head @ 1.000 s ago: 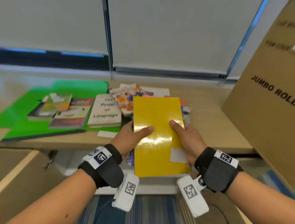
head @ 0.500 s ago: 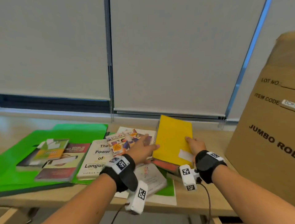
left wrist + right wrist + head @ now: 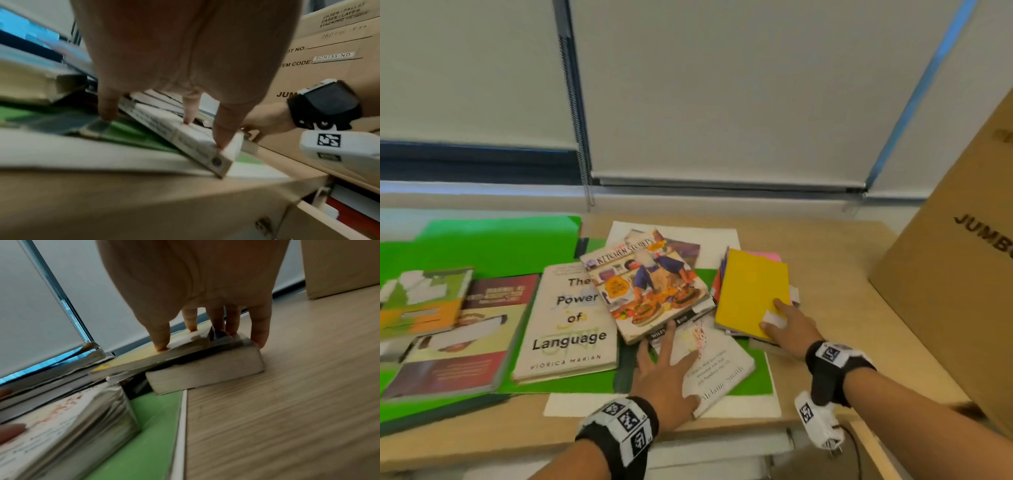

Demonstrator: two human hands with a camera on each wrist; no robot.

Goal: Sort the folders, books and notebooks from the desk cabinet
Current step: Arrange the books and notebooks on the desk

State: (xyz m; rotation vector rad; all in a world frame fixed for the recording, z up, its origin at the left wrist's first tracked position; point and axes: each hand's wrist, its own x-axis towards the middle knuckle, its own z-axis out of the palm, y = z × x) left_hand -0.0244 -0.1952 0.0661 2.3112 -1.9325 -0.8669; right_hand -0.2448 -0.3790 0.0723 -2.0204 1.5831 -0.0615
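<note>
A yellow notebook (image 3: pixel 751 291) lies on top of a small stack of books on the desk, right of centre. My right hand (image 3: pixel 789 327) rests on its near right corner with straight fingers (image 3: pixel 162 339) pressing down on the cover. My left hand (image 3: pixel 667 370) lies flat on a white paperback (image 3: pixel 717 366), fingers (image 3: pixel 223 128) spread on its cover and on the green folder (image 3: pixel 482 240) beside it. A Kitchen Secrets cookbook (image 3: pixel 647 284) lies tilted just beyond the left hand.
"The Power of Language" (image 3: pixel 568 322) and three other books (image 3: pixel 458 329) lie in a row on the green folder at the left. A large cardboard box (image 3: pixel 962 281) stands at the right. The drawer (image 3: pixel 337 214) below the desk edge is pulled out.
The yellow notebook went from held up in both hands to lying on the right stack. My left hand left it and came down onto the white paperback.
</note>
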